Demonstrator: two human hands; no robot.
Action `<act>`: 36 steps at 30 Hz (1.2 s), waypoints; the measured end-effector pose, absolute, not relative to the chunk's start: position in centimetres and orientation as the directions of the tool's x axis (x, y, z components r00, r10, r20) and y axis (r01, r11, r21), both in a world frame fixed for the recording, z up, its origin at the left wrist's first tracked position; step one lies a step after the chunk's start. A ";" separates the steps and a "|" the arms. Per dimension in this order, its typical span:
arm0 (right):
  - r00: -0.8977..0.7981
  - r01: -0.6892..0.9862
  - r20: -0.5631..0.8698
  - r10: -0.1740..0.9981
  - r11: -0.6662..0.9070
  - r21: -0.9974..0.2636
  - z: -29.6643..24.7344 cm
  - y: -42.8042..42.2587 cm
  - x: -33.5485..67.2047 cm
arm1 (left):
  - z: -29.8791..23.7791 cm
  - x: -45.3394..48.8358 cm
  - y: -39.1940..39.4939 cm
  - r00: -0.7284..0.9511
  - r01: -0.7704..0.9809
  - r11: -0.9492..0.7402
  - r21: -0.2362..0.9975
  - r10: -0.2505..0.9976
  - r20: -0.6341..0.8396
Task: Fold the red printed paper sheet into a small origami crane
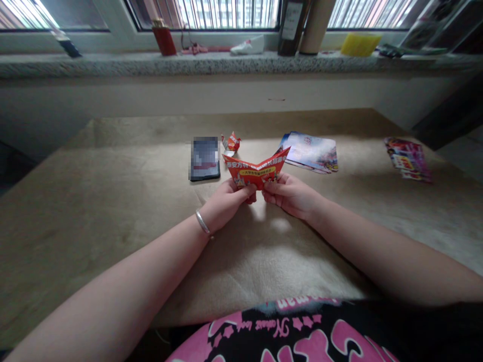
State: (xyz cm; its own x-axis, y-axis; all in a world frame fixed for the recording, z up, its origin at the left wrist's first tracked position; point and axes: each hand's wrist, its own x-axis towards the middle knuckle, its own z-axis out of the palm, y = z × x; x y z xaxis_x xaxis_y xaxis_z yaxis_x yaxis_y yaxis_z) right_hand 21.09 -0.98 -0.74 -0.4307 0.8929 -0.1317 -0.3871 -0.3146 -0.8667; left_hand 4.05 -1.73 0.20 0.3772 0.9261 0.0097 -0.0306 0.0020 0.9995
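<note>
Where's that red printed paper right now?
Near the head view's centre, the red printed paper is held in the left hand and right hand, right of the dark device.

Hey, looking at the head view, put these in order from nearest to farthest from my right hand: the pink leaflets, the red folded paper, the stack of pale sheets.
1. Red folded paper: held in your right hand.
2. Stack of pale sheets: on the table, a little beyond that hand.
3. Pink leaflets: far over toward the table's right side.
</note>
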 end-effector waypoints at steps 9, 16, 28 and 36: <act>-0.472 -0.321 -0.137 0.871 -0.314 -0.894 -0.9 -0.8 21.3 | -0.4 4.0 -1.6 0.356 0.024 -0.017 1.000 0.934 0.007; -0.363 -0.179 -0.084 0.928 -0.158 -0.971 -0.6 -1.2 20.9 | -0.5 3.8 -1.3 0.411 0.140 -0.080 0.987 0.911 0.015; -0.346 -0.289 -0.145 0.927 -0.252 -0.924 -0.6 -1.1 21.0 | 0.0 4.1 -1.6 0.318 -0.048 0.062 0.997 0.947 -0.043; -0.344 -0.260 -0.105 0.933 -0.202 -0.944 -0.7 -1.2 20.9 | -0.3 4.0 -1.4 0.357 -0.020 0.031 0.999 0.934 -0.022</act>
